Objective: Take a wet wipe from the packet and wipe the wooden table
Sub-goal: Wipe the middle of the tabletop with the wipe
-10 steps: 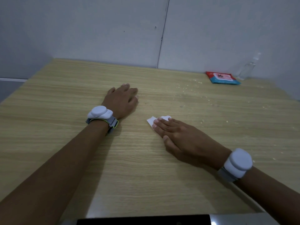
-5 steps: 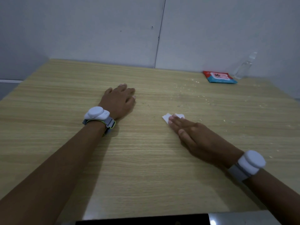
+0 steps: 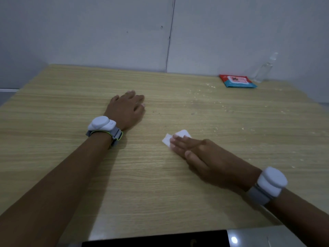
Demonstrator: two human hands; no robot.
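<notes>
A folded white wet wipe (image 3: 175,137) lies flat on the wooden table (image 3: 146,175), near the middle. My right hand (image 3: 206,157) presses it down with straight fingers, so only the wipe's far end shows past the fingertips. My left hand (image 3: 127,109) rests palm down on the table to the left, holding nothing. The red and blue wet wipe packet (image 3: 236,81) lies at the far right of the table, near the wall.
A clear plastic bottle (image 3: 263,69) stands against the wall just right of the packet. Pale crumbs (image 3: 210,102) are scattered over the far right part of the table. A dark object (image 3: 154,239) sits at the near edge.
My right hand slid the wipe to the right and then back to the left over the table. My left hand has stayed where it was.
</notes>
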